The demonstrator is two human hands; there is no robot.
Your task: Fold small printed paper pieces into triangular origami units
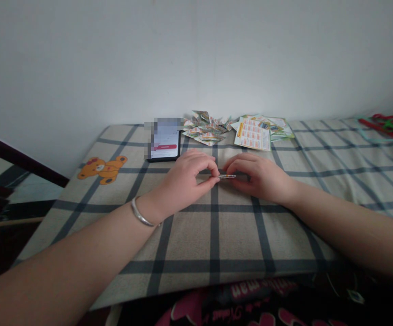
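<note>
A small folded piece of printed paper (pixel 227 176) is seen nearly edge-on between my two hands, just above the checked tablecloth. My left hand (pixel 196 171), with a silver bangle on its wrist, pinches the paper's left end between thumb and fingertips. From the other side, my right hand (pixel 256 175) grips the right end, its fingers curled and partly hiding the paper. Behind the hands lies a pile of folded paper pieces (pixel 207 129) with similar print. Flat printed sheets (pixel 252 135) overlap one another to the right of that pile.
A phone (pixel 164 140) with a lit, partly blurred screen lies left of the pile. An orange bear cutout (pixel 103 170) is on the tablecloth (pixel 189 244) at left. Red and green strips (pixel 388 127) sit at the far right. A white wall (pixel 196 59) stands behind the table.
</note>
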